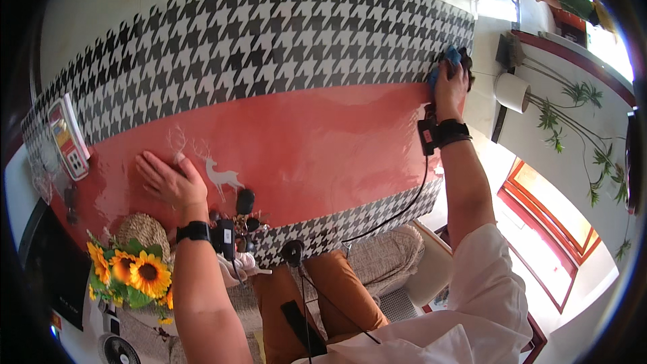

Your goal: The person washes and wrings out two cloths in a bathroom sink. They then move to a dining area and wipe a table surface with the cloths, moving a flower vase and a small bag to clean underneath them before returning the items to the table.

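Observation:
My left hand (174, 179) rests palm down on the red tablecloth (323, 146), thumb apart from the fingers, beside a white printed deer (222, 178). At the table's right end, my right hand (451, 90) presses on a crumpled blue cloth (453, 55), with dark material showing at its far side. That hand lies where the red middle meets the black-and-white houndstooth border (273, 40). Each wrist wears a black strap with a small device on it. A cable hangs from the right one.
Near my left arm are a woven basket (142, 232), sunflowers (150, 273), a black mouse-like object (245, 201) and small cluttered items. A box (68, 136) and clear plastic (44, 167) lie at the left end. Beyond the right end stands a potted plant (513, 92).

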`<state>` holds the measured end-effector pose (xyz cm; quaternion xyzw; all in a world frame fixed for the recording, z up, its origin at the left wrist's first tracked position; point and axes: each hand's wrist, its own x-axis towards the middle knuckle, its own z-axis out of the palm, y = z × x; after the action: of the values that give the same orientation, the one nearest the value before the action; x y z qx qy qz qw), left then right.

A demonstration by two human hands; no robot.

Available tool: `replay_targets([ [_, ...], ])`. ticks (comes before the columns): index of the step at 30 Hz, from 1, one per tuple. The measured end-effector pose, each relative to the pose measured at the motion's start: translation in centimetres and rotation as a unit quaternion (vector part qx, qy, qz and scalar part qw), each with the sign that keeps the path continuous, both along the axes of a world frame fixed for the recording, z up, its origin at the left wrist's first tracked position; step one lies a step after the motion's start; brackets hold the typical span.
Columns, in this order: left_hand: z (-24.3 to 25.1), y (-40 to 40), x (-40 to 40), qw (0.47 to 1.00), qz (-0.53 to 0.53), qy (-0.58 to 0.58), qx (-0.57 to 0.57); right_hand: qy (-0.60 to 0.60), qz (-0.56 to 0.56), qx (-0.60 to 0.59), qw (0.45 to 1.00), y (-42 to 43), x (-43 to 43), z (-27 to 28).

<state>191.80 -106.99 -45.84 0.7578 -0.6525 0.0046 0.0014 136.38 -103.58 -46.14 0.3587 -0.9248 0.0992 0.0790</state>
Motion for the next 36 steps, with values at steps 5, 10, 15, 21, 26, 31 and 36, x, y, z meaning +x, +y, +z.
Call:
replay_targets([
  [5,1.1,-0.2,1.4,0.999,0.013,-0.022,0.023,-0.072,0.264,-0.011,0.962,-10.0,16.9,2.0],
  [10,0.4,-0.2,0.4,1.0,0.019,0.008,0.008,-0.059,0.54,0.089,0.835,-10.8,28.0,3.8],
  [15,0.5,0.0,0.9,1.0,0.02,-0.001,0.0,-0.077,0.764,0.156,0.621,7.1,28.6,5.0],
  [21,0.3,0.2,0.9,1.0,0.008,0.014,-0.014,-0.073,0.655,0.482,0.577,2.3,21.5,4.8],
  [26,-0.5,-0.2,0.3,0.999,0.011,0.025,-0.022,-0.121,0.387,0.059,0.912,-10.1,15.9,4.6],
  [31,-1.2,0.1,1.6,0.999,-0.002,0.027,-0.039,-0.096,0.478,0.011,0.873,0.4,24.1,1.8],
  [36,-1.2,0.1,0.9,0.999,0.009,0.011,-0.039,-0.175,0.756,0.181,0.604,22.3,24.6,5.0],
])
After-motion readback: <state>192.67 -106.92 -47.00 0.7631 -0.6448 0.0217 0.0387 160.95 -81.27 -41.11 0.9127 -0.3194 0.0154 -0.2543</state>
